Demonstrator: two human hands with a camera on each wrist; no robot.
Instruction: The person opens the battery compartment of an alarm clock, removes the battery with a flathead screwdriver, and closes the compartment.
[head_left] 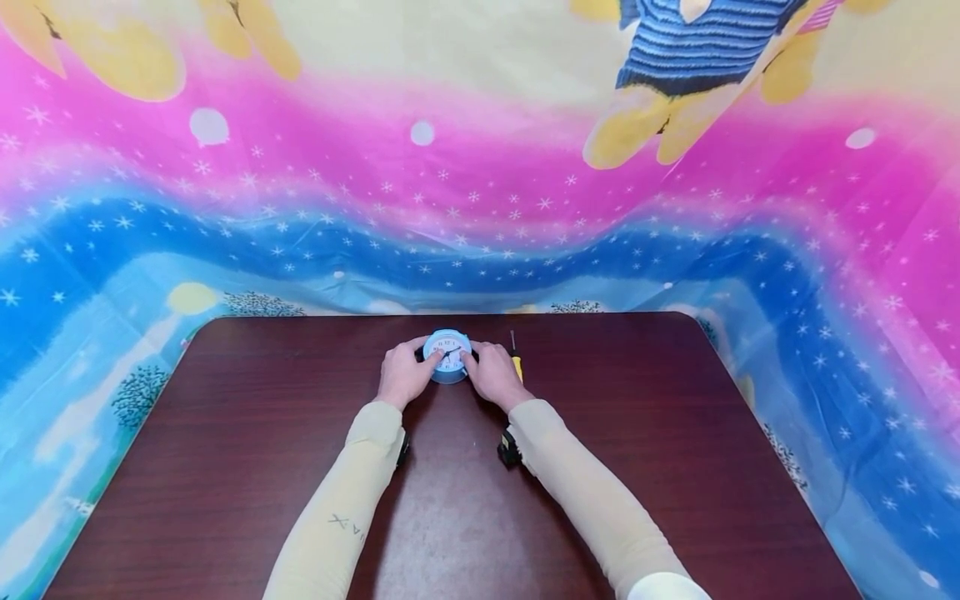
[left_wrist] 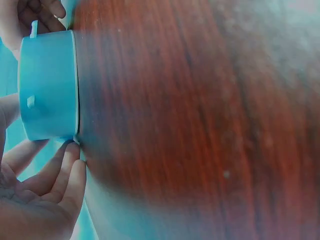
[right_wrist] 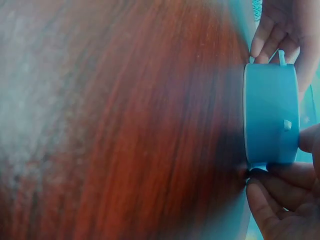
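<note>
Clock (head_left: 448,354), round and light blue, lay on its back near the far edge of the dark wood-grain table (head_left: 210,458), numbered dial facing up, and two hands had it covered! On one flank the left hand (head_left: 405,371) gripped it, thumb over the rim of the dial, fingers wrapped along the side. Across from it, a mirror image: the right hand (head_left: 497,373) gripped the other flank, its thumb on the dial's edge too. What a balanced hold!

Down at wrist level, two small pale tabs (left_wrist: 31,101) stuck out from the smooth blue side wall, between the hands. And just beyond the right hand, look, a screwdriver (head_left: 517,364) with a yellow handle, partly hidden, its metal shaft pointing toward the far edge! Pale sleeves (head_left: 592,492) reached in from below, while a pink-and-blue snowflake cloth (head_left: 450,192) hung all round behind the table.
</note>
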